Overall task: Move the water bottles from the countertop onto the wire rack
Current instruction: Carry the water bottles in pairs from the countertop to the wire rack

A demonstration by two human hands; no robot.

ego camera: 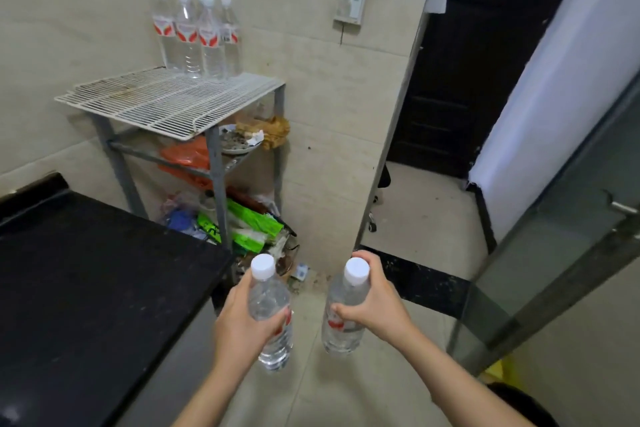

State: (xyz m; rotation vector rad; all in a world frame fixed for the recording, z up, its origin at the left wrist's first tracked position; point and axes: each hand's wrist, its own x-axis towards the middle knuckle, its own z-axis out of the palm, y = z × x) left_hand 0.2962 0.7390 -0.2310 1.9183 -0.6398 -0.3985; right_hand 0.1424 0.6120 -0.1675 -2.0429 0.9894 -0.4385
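While both bottles hang over the floor, clear of the worktop (86, 270), the carry is the step in hand; the left hand (242, 326) wraps round the left bottle (268, 298) at its middle; the right hand (377, 305) clamps the right bottle (341, 340) below the shoulder; both caps point up, and the hands are apart with a gap between the bottles; ahead stands the wire rack (156, 104), and a cluster of bottles (197, 38) stands at the back of its top shelf, against the wall; the front wires show bare; the next move, I'd say, calls for a reach forward and up, then setting each bottle down square in front of that cluster; gently, too, since a narrow base on wire may wobble and tip a neighbour.
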